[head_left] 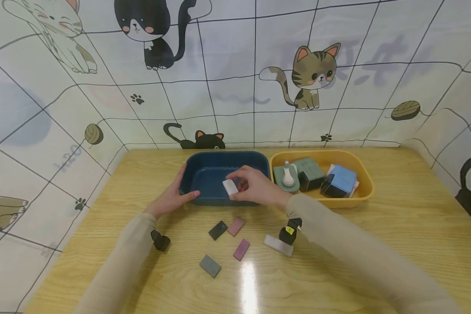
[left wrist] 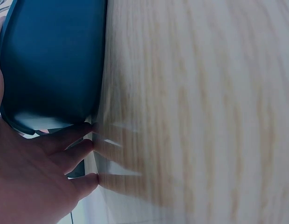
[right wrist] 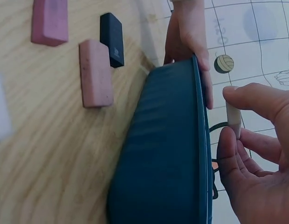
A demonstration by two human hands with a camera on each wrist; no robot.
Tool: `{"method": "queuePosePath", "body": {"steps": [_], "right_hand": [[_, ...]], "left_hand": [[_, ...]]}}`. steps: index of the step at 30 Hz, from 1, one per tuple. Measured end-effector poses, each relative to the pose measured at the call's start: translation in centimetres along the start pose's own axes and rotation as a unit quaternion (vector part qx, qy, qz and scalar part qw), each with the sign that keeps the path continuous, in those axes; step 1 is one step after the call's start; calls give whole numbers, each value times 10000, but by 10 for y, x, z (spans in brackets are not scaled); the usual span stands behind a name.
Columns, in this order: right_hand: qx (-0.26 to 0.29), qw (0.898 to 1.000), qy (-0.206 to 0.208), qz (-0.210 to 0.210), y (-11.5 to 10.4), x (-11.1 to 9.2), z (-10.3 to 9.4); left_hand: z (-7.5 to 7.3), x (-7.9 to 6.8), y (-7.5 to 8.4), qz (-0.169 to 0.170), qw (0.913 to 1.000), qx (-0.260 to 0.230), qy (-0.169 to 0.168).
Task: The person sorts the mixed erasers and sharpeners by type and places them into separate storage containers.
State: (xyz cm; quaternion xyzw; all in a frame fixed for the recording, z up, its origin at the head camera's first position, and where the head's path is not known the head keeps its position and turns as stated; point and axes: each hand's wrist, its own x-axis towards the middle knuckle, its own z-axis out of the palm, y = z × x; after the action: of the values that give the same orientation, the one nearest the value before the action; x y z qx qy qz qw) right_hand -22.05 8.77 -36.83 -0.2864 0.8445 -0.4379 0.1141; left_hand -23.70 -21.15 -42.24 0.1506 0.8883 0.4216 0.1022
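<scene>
Beige sleeves (head_left: 349,248) come in from the bottom edge, each with a small black camera (head_left: 288,232) at the wrist, and reach across a wooden table (head_left: 408,244). At the far side stands a blue bin (head_left: 206,179). The left hand (head_left: 174,197) lies against its left end, thumb at the near corner, the other fingers extended along the outer wall; in the left wrist view they are spread and fairly straight. The right hand (head_left: 257,186) pinches a white block (head_left: 230,187) between thumb and fingertips, over the bin and clear of its rim. On the table in front of the bin, a black block (head_left: 218,230) and a pink block (head_left: 236,226) lie just beside each other. Nearer the person are a purple block (head_left: 241,250) and, to its left, a gray block (head_left: 210,266). A pale bar (head_left: 274,244) lies to the right, partly hidden by the right wrist's camera. Just right of the blue bin, a yellow bin (head_left: 366,187) holds a green box (head_left: 310,172), a blue block (head_left: 343,176) and a small white piece (head_left: 288,175). Behind everything hangs a white backdrop (head_left: 231,52) printed with cats.
</scene>
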Motion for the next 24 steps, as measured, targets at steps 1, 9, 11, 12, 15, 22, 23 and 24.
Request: {"method": "queuePosePath", "body": {"steps": [1,9,11,12,15,22,23,24], "right_hand": [[-25,10000,19,6,0,2,0],[-325,9995,3,-6,1,17,-7],[-400,9992,-47,24,1,21,-9],[-452,9989,-70,53,1,23,-10],[-607,9980,-139,143,-1,29,-14],[-310,9989,-94,346,-4,44,-21],[-207,9991,-92,361,-4,46,-21],[-106,9992,-89,375,-3,48,-21]], "left_hand": [[0,0,0,1,10000,4,3],[0,-1,2,-64,10000,34,0],[0,-1,2,-67,10000,12,-3],[0,-1,2,-65,10000,3,-9],[-1,-2,6,-89,9999,-71,-39],[-8,-16,41,-192,9995,-194,-165],[-8,-17,43,-204,9995,-178,-175],[-8,-17,43,-197,9995,-160,-184]]}}
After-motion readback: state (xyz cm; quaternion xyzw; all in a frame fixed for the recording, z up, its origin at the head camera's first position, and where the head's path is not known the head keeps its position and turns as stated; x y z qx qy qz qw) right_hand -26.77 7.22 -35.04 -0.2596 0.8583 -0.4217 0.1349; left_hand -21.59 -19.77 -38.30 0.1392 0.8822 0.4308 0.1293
